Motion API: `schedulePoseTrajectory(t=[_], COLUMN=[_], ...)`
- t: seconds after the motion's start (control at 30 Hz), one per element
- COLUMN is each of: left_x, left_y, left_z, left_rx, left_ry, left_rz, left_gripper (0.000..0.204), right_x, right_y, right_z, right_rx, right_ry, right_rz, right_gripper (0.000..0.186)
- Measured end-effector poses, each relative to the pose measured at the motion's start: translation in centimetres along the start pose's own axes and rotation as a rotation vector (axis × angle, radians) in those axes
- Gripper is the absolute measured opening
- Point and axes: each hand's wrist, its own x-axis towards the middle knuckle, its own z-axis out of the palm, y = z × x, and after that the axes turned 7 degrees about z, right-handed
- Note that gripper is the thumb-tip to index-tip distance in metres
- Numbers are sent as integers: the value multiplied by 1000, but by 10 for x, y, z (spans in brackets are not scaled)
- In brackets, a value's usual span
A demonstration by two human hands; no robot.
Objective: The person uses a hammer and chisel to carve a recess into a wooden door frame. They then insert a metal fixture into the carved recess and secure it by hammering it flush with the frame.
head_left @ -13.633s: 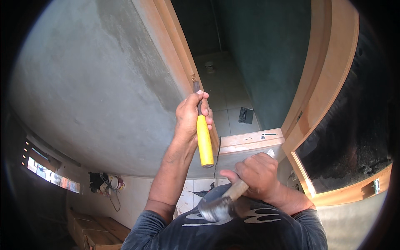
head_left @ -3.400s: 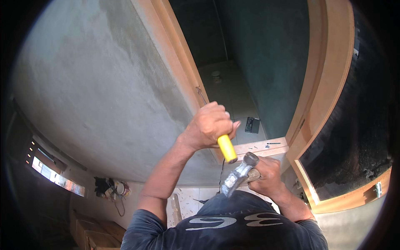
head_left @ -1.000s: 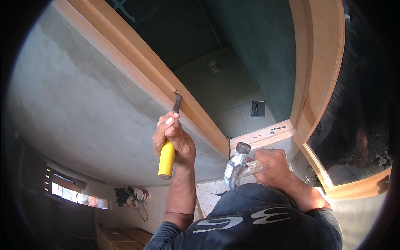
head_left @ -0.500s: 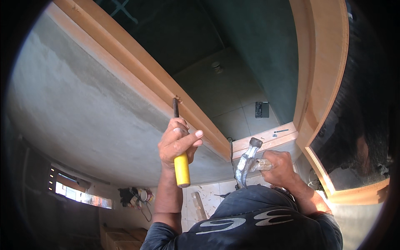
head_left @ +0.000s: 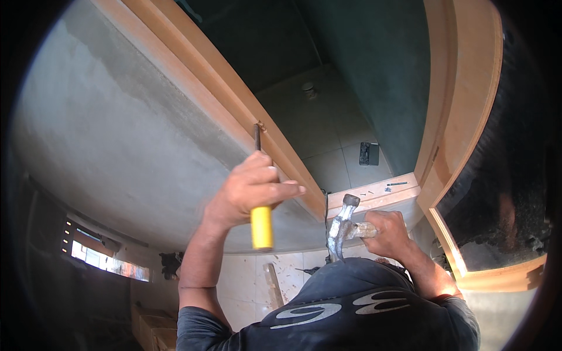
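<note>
My left hand (head_left: 250,188) is closed around a chisel with a yellow handle (head_left: 262,229). The chisel's dark blade points up and its tip meets a small cut notch (head_left: 261,125) in the wooden door frame (head_left: 225,96). In my right hand (head_left: 386,233) is a claw hammer (head_left: 342,227), gripped by its pale, worn wooden handle close to the head. The hammer's head is in front of my body, apart from the chisel, with the striking face up and the claw down.
A ledge (head_left: 374,195) at the frame's corner bears screws and a small dark bit. Beyond it a dark phone-like object (head_left: 369,153) lies on floor tiles. At right stands a wood-edged door panel (head_left: 462,134); at left a grey wall (head_left: 117,140). A wooden stick (head_left: 273,285) and shavings lie below.
My left forearm has swung out to the left and the wrist is more bent, the chisel tip still at the notch. The hammer has shifted slightly left. The view has moved a little.
</note>
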Motion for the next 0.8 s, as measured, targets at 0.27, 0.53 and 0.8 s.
schedulePoseTrajectory(t=[0.27, 0.53, 0.8], left_x=[39, 68, 81], left_y=[23, 11, -8], left_z=[68, 76, 82], left_rx=[61, 181, 319], left_ry=[17, 12, 30], left_rz=[-102, 25, -109], left_gripper=[35, 25, 47], right_x=[1, 4, 28], right_y=[12, 59, 79], right_z=[-11, -21, -26], right_rx=[108, 318, 559], right_ry=[81, 161, 156], right_rz=[53, 322, 336], right_gripper=[17, 12, 15])
